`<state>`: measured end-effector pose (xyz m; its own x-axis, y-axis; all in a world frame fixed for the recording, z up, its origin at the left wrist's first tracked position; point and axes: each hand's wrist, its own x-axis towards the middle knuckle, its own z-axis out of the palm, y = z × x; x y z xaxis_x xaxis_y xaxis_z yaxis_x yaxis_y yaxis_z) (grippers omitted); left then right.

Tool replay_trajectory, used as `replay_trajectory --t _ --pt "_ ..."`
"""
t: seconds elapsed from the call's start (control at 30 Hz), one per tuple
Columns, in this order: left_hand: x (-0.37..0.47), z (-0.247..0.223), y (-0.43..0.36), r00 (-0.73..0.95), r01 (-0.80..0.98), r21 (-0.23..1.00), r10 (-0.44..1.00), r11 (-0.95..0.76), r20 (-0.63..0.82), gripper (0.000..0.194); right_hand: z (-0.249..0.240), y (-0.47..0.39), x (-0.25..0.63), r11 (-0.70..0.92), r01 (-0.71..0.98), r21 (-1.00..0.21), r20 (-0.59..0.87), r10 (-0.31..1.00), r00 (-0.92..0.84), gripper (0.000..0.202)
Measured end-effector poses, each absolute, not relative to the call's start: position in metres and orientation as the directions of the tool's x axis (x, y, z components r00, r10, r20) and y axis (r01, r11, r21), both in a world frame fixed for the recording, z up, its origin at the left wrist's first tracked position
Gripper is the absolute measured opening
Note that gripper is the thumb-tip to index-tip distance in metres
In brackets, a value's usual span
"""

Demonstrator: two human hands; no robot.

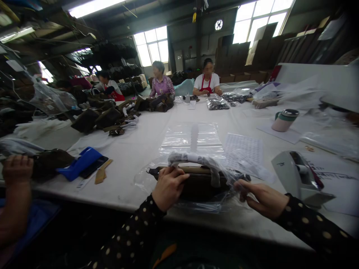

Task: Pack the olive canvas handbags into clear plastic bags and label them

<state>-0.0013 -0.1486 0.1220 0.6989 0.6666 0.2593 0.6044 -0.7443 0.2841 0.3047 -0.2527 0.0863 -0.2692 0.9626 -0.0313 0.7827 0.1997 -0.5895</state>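
Observation:
A dark handbag (pixel 203 186) lies at the table's near edge, its arched handle (pixel 193 158) wrapped in pale material. Clear plastic bag film (pixel 144 177) surrounds the handbag and spreads past both its ends. My left hand (pixel 169 186) is closed at the handbag's left upper side, near the handle's base, with its fingers pinching the film there. At the right end, my right hand (pixel 263 198) pinches bunched film between thumb and fingers. A flat clear plastic sheet (pixel 179 136) lies just beyond the handle.
A tape dispenser (pixel 297 177) stands right of my right hand, with a lidded cup (pixel 284 120) behind it. Printed paper (pixel 244 147) lies beyond the handbag. To the left are a blue object (pixel 81 162) and a co-worker's hand (pixel 18 168). Several people sit across the table.

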Motion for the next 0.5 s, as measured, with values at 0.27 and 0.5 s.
replay_trajectory --t 0.27,0.5 --pt "-0.089 0.186 -0.178 0.743 0.544 0.424 0.651 -0.724 0.157 0.022 0.071 -0.260 0.308 0.255 0.801 -0.542 0.044 0.960 -0.276 0.036" --pt "-0.014 0.103 -0.166 0.605 0.589 0.098 0.518 -0.802 0.605 0.044 0.043 -0.273 0.318 0.384 0.799 -0.462 0.296 0.917 -0.269 0.044"
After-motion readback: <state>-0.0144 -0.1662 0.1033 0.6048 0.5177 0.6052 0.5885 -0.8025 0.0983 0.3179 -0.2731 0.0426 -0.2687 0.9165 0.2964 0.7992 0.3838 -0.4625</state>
